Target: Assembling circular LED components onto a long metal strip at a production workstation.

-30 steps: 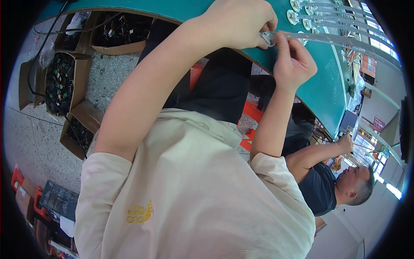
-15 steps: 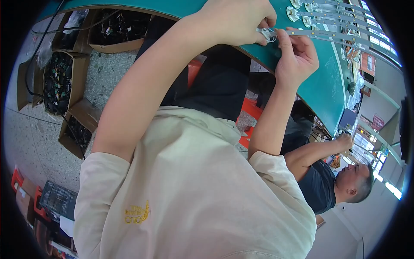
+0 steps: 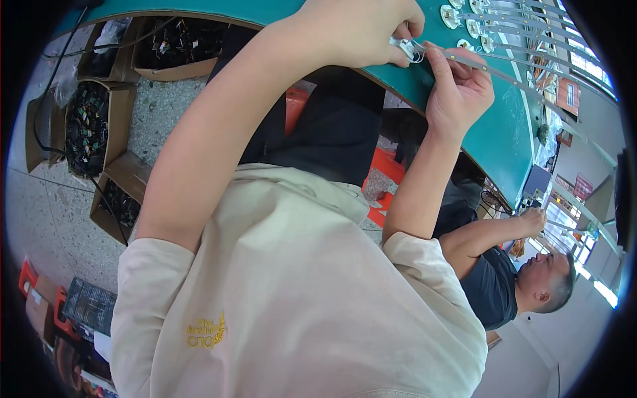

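Observation:
My left hand (image 3: 365, 30) is closed, pinching a small white part (image 3: 406, 46) between thumb and fingers above the near edge of the green table. Thin pale wires (image 3: 417, 52) loop out of that part toward my other hand. My right hand (image 3: 459, 96) is closed on the near end of a long, narrow LED strip (image 3: 514, 81), with the thumb against it. From there the strip runs off to the right. Fingers hide how the wires meet the strip.
Beyond my hands lie several LED strips (image 3: 524, 30) with round white pieces (image 3: 450, 16) at their ends on the green table (image 3: 494, 149). At right a co-worker (image 3: 494, 278) sits at the table. Cardboard boxes (image 3: 119, 119) of dark parts stand on the floor at left.
My right hand has shifted slightly right, and the strip's far part now slopes lower. My left hand has moved slightly left, still pinching the white part.

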`<state>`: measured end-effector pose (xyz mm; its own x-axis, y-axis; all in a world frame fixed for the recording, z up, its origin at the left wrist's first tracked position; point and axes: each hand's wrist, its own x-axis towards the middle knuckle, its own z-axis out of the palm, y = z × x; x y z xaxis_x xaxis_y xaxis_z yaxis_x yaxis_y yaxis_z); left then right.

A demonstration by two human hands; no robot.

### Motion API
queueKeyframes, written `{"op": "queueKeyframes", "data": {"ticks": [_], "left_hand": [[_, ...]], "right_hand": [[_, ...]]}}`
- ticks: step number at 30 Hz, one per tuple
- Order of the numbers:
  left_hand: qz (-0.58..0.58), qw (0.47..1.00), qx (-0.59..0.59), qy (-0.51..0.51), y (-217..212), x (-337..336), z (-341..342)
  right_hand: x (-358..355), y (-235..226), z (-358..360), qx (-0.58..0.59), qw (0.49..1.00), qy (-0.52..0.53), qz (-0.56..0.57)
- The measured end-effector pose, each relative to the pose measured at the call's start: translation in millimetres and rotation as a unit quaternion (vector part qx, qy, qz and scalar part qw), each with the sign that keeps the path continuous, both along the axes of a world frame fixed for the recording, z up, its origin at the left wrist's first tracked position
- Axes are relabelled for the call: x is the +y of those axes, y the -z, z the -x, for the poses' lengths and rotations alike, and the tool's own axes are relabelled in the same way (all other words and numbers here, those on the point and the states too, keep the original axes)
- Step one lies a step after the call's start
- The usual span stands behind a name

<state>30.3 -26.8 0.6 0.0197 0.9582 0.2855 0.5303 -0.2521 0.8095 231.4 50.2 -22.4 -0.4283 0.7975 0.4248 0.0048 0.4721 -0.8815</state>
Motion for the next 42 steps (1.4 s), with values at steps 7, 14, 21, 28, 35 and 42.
{"op": "queueKeyframes", "data": {"ticks": [7, 14, 21, 28, 35, 42], "left_hand": [[-0.004, 1.000, 0.009, -0.005, -1, 0, 1], [-0.018, 1.000, 0.012, -0.006, 0, -1, 1], [-0.014, 1.000, 0.015, -0.007, 0, -1, 1], [-0.014, 1.000, 0.014, -0.004, 1, -1, 1], [-0.019, 1.000, 0.006, -0.003, 3, 0, 0], [-0.013, 1.000, 0.011, -0.009, 1, 0, 0]], "right_hand": [[-1, 0, -2, -0.056, 0.998, 0.013, -0.037], [-5, -3, -1, -0.075, 0.996, 0.018, -0.035], [-6, -10, -1, -0.114, 0.991, 0.017, -0.074], [-6, -12, -1, -0.141, 0.985, 0.016, -0.101], [-2, -18, -1, -0.189, 0.973, -0.006, -0.133], [12, -20, -2, -0.222, 0.953, -0.037, -0.205]]}}
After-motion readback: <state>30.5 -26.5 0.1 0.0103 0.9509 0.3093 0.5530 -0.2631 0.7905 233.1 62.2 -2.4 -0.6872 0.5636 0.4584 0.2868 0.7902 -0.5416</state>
